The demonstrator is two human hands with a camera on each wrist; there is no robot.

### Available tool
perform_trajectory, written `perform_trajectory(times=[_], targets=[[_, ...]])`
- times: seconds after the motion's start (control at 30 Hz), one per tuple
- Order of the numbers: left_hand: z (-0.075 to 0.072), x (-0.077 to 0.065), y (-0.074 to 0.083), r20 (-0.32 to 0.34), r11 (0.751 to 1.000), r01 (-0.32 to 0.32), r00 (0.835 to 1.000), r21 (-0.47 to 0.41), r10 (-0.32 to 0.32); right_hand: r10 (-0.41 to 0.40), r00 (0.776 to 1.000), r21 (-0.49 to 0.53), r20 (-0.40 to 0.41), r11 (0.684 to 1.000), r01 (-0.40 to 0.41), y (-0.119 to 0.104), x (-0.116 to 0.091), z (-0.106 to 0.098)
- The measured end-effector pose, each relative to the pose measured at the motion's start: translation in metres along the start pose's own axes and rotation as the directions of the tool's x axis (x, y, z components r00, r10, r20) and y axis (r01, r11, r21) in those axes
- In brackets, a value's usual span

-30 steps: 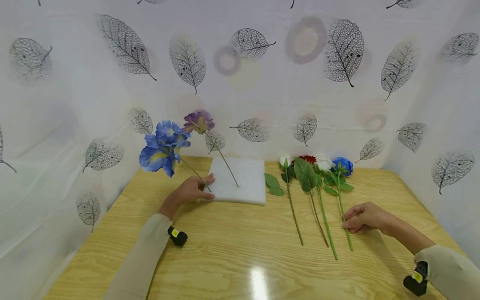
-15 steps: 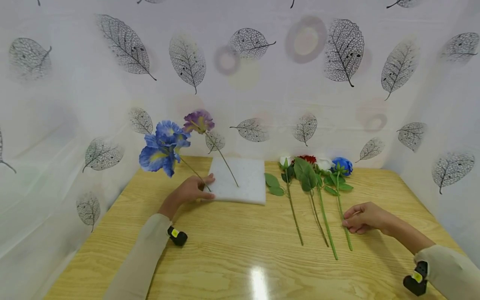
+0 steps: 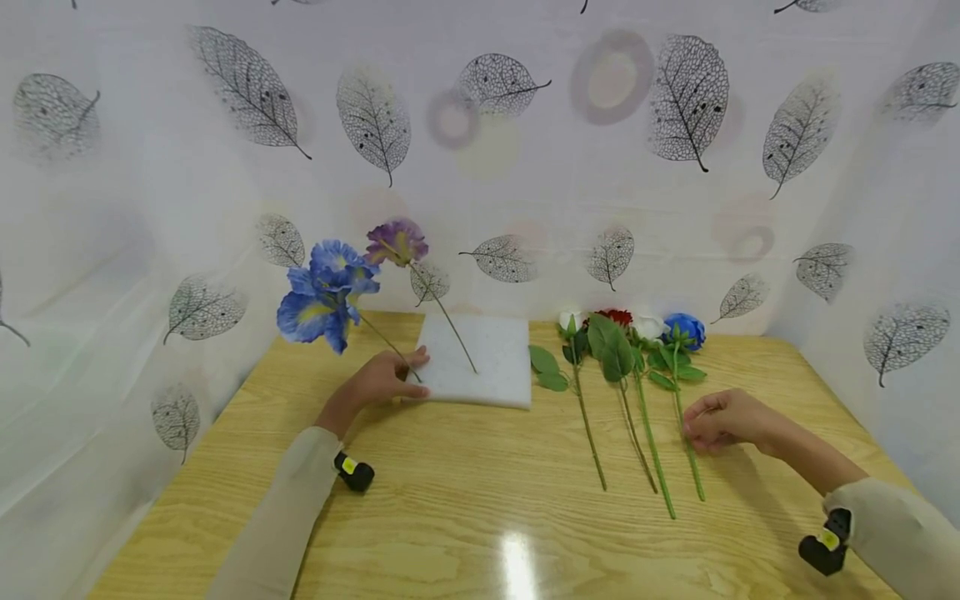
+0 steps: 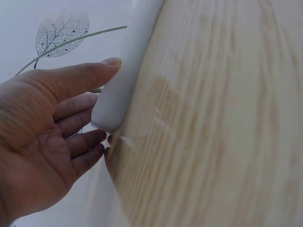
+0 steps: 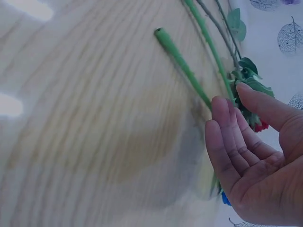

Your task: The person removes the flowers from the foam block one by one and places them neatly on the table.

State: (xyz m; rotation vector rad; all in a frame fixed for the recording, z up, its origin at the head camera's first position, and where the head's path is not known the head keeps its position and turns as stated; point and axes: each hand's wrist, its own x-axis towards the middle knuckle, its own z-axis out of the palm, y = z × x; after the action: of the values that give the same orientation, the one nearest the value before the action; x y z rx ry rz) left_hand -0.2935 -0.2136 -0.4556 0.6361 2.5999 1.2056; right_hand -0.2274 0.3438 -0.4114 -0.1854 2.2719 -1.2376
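Note:
My left hand [image 3: 386, 377] rests at the front left corner of a white foam block [image 3: 491, 367]. In the left wrist view its thumb [image 4: 90, 78] lies along the block's front side, with the other fingers loosely extended at the left edge. A blue iris [image 3: 322, 292] and a purple flower [image 3: 399, 243] lean left, their stems in the block; the blue one's stem passes between thumb and forefinger. My right hand [image 3: 727, 418] is beside the green stem [image 5: 182, 64] of a blue rose [image 3: 684, 332]. Thumb and fingers stand apart there, fingertips overlapping the stem in the right wrist view.
Left of the blue rose lie several more artificial flowers: a white one [image 3: 572, 323], a red one [image 3: 615, 318] under a large leaf [image 3: 617, 354], and another white one [image 3: 648, 327]. A leaf-printed curtain [image 3: 480, 183] surrounds the wooden table [image 3: 450, 500] behind and at both sides.
My right hand has shifted slightly up along the blue rose's stem, away from its cut end. Before that, the stem tilted a little to the left. The left hand has stayed put.

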Motion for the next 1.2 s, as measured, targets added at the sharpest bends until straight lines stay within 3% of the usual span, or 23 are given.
perform_trajectory(times=[0.33,0.53,0.73,0.9,1.2], targets=[[-0.001,0.000,-0.001,0.002,1.000,0.009,1.000,-0.006,-0.009,-0.039,0.998,-0.033,-0.053,0.999,0.037,-0.034,0.019,0.003],[-0.003,-0.001,-0.002,-0.002,1.000,0.007,1.000,0.014,-0.007,-0.100,0.992,-0.036,-0.082,0.995,0.097,-0.070,0.037,0.016],[-0.003,-0.002,-0.002,-0.007,1.000,0.020,1.000,0.005,-0.020,-0.180,0.981,-0.019,-0.075,0.984,0.179,-0.106,0.062,0.039],[-0.002,-0.001,-0.002,-0.003,1.000,0.010,1.000,0.015,-0.010,-0.280,0.959,0.007,-0.048,0.960,0.281,-0.126,0.083,0.064],[0.000,0.000,-0.001,0.001,1.000,0.015,1.000,0.012,-0.015,-0.378,0.926,0.158,-0.015,0.913,0.376,-0.159,0.121,0.115]])
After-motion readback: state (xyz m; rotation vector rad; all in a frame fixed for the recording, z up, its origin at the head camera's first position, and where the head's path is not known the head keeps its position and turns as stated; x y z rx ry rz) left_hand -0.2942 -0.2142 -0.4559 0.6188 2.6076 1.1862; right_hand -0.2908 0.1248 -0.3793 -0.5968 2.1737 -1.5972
